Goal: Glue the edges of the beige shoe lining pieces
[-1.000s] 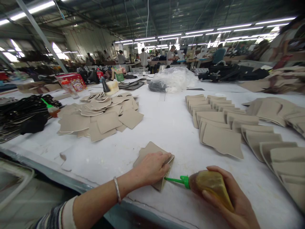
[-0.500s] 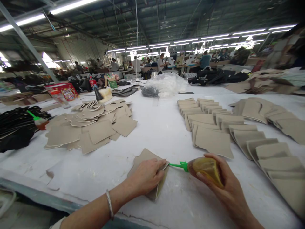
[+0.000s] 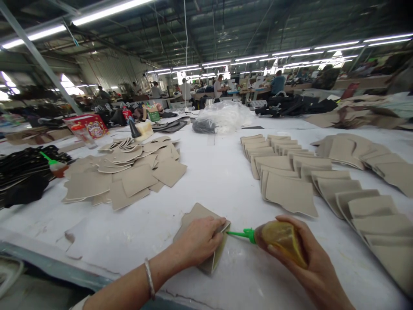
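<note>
A folded beige piece [image 3: 197,212] lies on the white table near its front edge. My left hand [image 3: 198,241] presses down on it, fingers close together over the fold. My right hand [image 3: 306,249] is wrapped round a squeeze bottle [image 3: 279,241] of amber liquid, tilted sideways. The bottle's thin green nozzle points left, its tip at the right edge of the piece beside my left fingertips. A loose pile of beige pieces [image 3: 138,177] lies to the left, and overlapping rows of them [image 3: 288,189] spread out to the right.
Behind the piles lies a clear plastic bag [image 3: 226,116]. At the far left are black pieces [image 3: 26,165], a second green-tipped bottle [image 3: 58,168] and a red box [image 3: 88,125]. The table's front edge [image 3: 64,267] runs below. People work in the background.
The nozzle tip has moved slightly down along the edge of the folded piece, and my right hand has lowered a little with the bottle. My left hand stays pressed on the piece.
</note>
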Motion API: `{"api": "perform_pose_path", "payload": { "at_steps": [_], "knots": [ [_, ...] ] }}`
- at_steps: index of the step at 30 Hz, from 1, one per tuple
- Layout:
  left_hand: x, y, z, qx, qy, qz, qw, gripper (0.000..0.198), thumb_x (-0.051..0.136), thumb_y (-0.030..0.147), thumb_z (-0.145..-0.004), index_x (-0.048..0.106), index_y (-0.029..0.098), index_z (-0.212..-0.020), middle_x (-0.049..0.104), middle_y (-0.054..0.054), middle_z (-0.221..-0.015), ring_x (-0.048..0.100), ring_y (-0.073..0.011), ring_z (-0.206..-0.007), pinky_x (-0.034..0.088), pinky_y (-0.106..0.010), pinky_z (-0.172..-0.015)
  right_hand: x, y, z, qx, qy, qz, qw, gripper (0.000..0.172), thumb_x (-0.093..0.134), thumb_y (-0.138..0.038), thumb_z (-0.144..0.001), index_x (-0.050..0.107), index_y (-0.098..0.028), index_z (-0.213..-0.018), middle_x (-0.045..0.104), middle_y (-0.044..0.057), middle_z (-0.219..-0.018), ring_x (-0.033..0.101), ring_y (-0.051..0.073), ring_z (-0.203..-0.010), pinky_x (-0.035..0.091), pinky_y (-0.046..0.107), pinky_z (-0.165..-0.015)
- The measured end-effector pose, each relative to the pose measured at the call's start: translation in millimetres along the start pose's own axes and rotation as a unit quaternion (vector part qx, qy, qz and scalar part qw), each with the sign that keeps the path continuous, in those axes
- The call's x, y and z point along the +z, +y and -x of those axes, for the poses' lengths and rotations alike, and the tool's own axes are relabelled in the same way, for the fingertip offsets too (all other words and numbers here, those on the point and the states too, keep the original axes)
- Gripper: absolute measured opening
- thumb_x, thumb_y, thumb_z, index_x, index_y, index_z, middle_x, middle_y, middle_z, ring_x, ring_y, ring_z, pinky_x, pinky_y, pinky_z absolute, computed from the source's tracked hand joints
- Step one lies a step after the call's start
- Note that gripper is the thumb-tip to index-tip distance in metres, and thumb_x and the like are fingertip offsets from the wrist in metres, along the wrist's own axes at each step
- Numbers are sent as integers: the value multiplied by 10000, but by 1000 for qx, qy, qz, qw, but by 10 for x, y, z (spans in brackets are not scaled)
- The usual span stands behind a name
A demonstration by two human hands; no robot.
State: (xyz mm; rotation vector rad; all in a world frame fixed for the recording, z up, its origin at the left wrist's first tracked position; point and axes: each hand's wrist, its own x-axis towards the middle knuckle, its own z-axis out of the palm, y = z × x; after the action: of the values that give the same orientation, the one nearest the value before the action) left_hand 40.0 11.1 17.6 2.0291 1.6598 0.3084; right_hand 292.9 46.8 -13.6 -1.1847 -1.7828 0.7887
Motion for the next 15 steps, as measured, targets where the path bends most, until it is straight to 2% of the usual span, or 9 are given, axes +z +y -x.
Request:
{"api": "perform_pose_path", "payload": {
  "at_steps": [3,9,15],
  "knots": [
    [13,-16,-6,0,6,4,1000,471,394,205,-875,565,175,-1313,661,-93,-1175,610,-257,-1066,461,-367,-948,3,-55,37,22,-13,-17,1000,459,641,-519,-841,491,-261,-1191,588,6,-987,603,203,-806,479,284,-725],
    [29,-25,-8,-1,10,17,1000,482,416,197,-851,569,174,-1308,640,-95,-1233,591,-266,-1116,446,-387,-983,-21,54,-40,-21,3,6,1000,485,690,-486,-813,496,-260,-1196,575,24,-1096,609,221,-894,488,285,-761],
    [12,-3,-2,-4,9,20,1000,489,421,196,-840,572,163,-1305,634,-107,-1245,591,-288,-1120,447,-414,-980,13,-98,35,36,-4,-25,999,465,658,-518,-822,496,-275,-1185,592,-10,-998,605,201,-811,466,282,-734]
  ]
}}
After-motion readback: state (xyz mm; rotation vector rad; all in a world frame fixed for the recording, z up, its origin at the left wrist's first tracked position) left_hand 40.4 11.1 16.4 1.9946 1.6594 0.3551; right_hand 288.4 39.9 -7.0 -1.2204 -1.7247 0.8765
